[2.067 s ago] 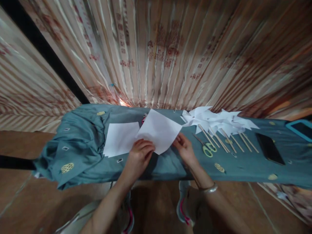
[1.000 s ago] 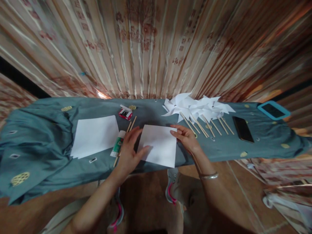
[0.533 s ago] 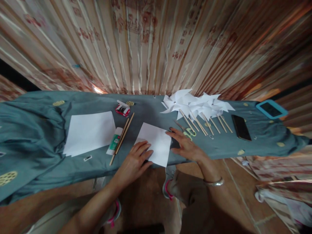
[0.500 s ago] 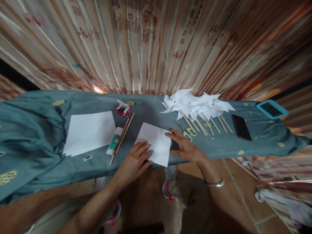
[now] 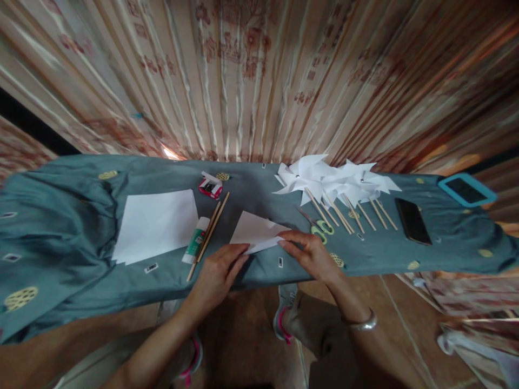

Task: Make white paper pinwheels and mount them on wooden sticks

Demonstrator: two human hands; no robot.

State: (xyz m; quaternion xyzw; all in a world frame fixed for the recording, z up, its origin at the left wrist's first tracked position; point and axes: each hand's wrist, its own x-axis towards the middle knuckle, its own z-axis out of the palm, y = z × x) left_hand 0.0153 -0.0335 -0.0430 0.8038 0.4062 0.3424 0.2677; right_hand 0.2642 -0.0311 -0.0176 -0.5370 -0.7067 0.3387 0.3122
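Observation:
A white sheet of paper (image 5: 257, 229) is between my hands, its near edge lifted and turned up. My left hand (image 5: 221, 270) pinches the paper's near left edge between thumb and fingers. At the right edge, my right hand (image 5: 306, 253) grips a corner the same way, a bracelet on its wrist. Left of the paper lie a green and white glue stick (image 5: 197, 240) and thin wooden sticks (image 5: 214, 221). Scissors with light green handles (image 5: 322, 229) lie just beyond my right hand.
Stacked white paper (image 5: 156, 224) lies at left, a small red and white box (image 5: 210, 186) behind the sticks. White paper pinwheels (image 5: 310, 175) on sticks lie at the back right. A black phone (image 5: 412, 221) and a blue-framed device (image 5: 466, 190) are farther right on the green cloth (image 5: 377, 256).
The paper, flat before, now has its near edge raised and folded over. Both hands have gone from lying on it with spread fingers to pinching its edges. The view has shifted slightly.

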